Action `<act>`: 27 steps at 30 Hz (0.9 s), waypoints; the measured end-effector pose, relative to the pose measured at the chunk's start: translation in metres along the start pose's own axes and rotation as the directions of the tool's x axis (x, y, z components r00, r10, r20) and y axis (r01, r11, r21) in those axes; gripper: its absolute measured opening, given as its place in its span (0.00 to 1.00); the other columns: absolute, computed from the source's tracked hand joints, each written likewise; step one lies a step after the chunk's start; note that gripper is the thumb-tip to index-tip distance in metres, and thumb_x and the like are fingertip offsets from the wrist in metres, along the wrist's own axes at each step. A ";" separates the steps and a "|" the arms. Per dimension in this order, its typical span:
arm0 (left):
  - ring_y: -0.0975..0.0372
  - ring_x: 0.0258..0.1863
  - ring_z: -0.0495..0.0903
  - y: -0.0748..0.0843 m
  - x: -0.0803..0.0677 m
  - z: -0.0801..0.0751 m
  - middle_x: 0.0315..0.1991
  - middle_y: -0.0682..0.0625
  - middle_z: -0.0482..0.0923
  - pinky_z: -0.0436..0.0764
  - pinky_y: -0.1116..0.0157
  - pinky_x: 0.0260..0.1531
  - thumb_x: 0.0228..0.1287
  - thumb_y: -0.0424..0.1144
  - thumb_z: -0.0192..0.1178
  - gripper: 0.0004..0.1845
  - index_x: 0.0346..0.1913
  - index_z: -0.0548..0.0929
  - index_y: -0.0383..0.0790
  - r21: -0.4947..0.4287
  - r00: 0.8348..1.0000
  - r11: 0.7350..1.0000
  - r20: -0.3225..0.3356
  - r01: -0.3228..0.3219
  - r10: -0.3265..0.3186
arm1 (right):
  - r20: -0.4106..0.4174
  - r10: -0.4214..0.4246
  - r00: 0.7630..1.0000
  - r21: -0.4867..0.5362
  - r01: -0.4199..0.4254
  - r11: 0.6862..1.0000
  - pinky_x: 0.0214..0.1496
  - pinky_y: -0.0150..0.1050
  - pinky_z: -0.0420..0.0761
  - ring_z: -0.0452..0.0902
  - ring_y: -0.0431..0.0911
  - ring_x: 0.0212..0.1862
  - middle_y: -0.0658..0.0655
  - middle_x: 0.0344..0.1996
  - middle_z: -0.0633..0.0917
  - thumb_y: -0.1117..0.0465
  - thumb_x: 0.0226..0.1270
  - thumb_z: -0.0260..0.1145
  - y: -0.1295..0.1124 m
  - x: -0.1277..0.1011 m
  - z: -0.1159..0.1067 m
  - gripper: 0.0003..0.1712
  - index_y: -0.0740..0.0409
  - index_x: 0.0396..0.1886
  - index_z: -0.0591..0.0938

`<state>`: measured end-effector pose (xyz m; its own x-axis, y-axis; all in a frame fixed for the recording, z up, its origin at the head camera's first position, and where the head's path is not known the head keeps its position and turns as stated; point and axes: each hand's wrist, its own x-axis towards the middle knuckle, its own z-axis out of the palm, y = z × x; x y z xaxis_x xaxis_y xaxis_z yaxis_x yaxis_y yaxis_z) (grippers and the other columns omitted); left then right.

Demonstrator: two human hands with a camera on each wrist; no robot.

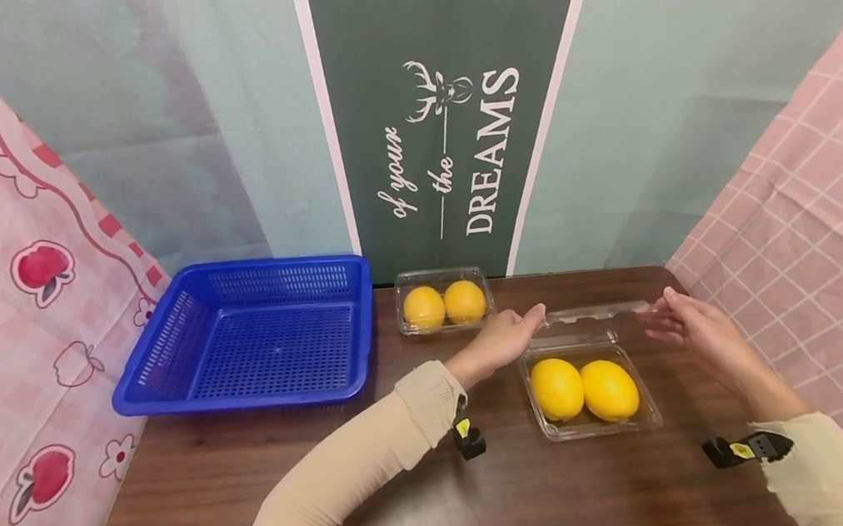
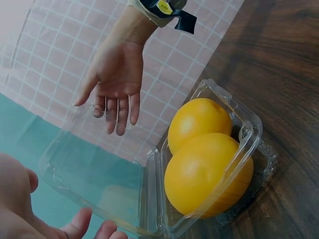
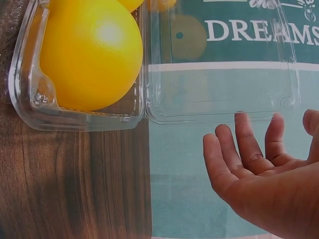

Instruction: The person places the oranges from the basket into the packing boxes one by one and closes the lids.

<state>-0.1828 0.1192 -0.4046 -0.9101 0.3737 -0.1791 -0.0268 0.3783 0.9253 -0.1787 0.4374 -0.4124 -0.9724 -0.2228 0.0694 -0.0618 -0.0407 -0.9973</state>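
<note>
A dark wooden table (image 1: 261, 494) stands before a green backdrop banner (image 1: 447, 127) lettered "of your the DREAMS"; near its middle sits a clear plastic clamshell box (image 1: 594, 427) holding two lemons (image 1: 583, 389), its lid (image 1: 595, 315) raised; the left hand (image 1: 499, 341) and right hand (image 1: 690, 327) flank that lid, fingers straight and relaxed, gripping nothing; behind lie a second lemon box (image 1: 443, 304) and a blue basket (image 1: 247, 337).

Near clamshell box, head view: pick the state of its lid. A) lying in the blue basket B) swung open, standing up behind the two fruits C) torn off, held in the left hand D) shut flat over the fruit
B: the lid stands open behind the two yellow fruits, hinged to the box.
</note>
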 end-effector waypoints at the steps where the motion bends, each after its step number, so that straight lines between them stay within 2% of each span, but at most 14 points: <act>1: 0.64 0.14 0.51 0.000 0.000 0.000 0.13 0.55 0.56 0.55 0.67 0.18 0.79 0.59 0.46 0.33 0.14 0.63 0.46 -0.010 1.000 1.000 0.000 0.000 0.000 | -0.008 0.010 1.000 -0.002 -0.010 1.000 0.46 0.31 0.84 0.86 0.37 0.44 0.47 0.41 0.90 0.58 0.84 0.48 0.000 0.000 0.000 0.16 0.59 0.40 0.80; 5: 0.65 0.13 0.49 0.000 -0.001 0.002 0.12 0.56 0.53 0.52 0.68 0.16 0.78 0.57 0.49 0.34 0.12 0.60 0.47 -0.041 1.000 0.999 0.004 -0.003 0.003 | -0.016 0.032 0.999 -0.004 -0.032 0.999 0.45 0.31 0.84 0.86 0.37 0.44 0.47 0.40 0.90 0.61 0.84 0.49 -0.001 -0.001 -0.001 0.14 0.59 0.39 0.79; 11: 0.66 0.13 0.50 -0.002 -0.006 0.007 0.12 0.57 0.52 0.54 0.68 0.16 0.75 0.54 0.55 0.31 0.14 0.61 0.47 -0.052 1.000 0.998 0.013 0.021 -0.020 | 0.036 0.025 0.999 -0.007 -0.025 1.000 0.46 0.31 0.84 0.86 0.36 0.45 0.47 0.40 0.90 0.64 0.84 0.48 0.001 -0.004 -0.003 0.13 0.55 0.42 0.80; 13: 0.64 0.17 0.60 -0.003 -0.009 0.009 0.17 0.55 0.62 0.63 0.68 0.20 0.73 0.54 0.57 0.25 0.21 0.69 0.43 -0.044 0.999 0.998 0.001 0.041 -0.041 | 0.052 0.033 0.998 0.003 -0.034 0.999 0.46 0.31 0.84 0.86 0.36 0.45 0.46 0.41 0.90 0.65 0.84 0.48 0.002 -0.006 -0.005 0.14 0.54 0.43 0.80; 15: 0.62 0.25 0.69 -0.005 -0.012 0.011 0.26 0.50 0.71 0.73 0.67 0.28 0.71 0.55 0.59 0.22 0.32 0.75 0.38 -0.028 0.998 0.998 -0.005 0.059 -0.059 | 0.074 0.038 0.997 0.014 -0.039 0.999 0.47 0.32 0.84 0.85 0.36 0.46 0.46 0.43 0.89 0.66 0.83 0.47 0.003 -0.008 -0.008 0.14 0.55 0.45 0.80; 18: 0.58 0.42 0.74 -0.007 -0.017 0.014 0.44 0.44 0.75 0.76 0.61 0.46 0.68 0.57 0.61 0.28 0.53 0.73 0.33 -0.006 0.996 0.996 -0.009 0.092 -0.092 | 0.112 0.052 0.992 0.010 -0.054 0.999 0.48 0.33 0.84 0.85 0.37 0.48 0.47 0.46 0.88 0.69 0.83 0.46 0.005 -0.012 -0.014 0.17 0.54 0.49 0.81; 24: 0.58 0.43 0.73 -0.010 -0.022 0.019 0.45 0.44 0.75 0.75 0.61 0.46 0.65 0.55 0.65 0.29 0.53 0.73 0.32 -0.011 0.994 0.994 -0.004 0.111 -0.111 | 0.225 0.081 0.971 -0.091 -0.061 0.994 0.50 0.33 0.83 0.82 0.36 0.53 0.43 0.53 0.84 0.70 0.83 0.43 0.009 -0.020 -0.026 0.22 0.49 0.58 0.79; 27: 0.56 0.50 0.74 -0.013 -0.027 0.021 0.52 0.42 0.75 0.76 0.58 0.53 0.64 0.56 0.65 0.32 0.57 0.73 0.32 0.017 0.991 0.991 -0.013 0.135 -0.134 | 0.266 0.129 0.955 -0.195 -0.078 0.978 0.51 0.34 0.83 0.80 0.34 0.55 0.38 0.56 0.81 0.69 0.83 0.43 0.010 -0.025 -0.030 0.23 0.43 0.62 0.76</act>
<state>-0.1494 0.1224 -0.4192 -0.9034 0.3087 -0.2977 -0.1422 0.4392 0.8871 -0.1620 0.4716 -0.4253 -0.8771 -0.4771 -0.0557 -0.0286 0.1675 -0.9855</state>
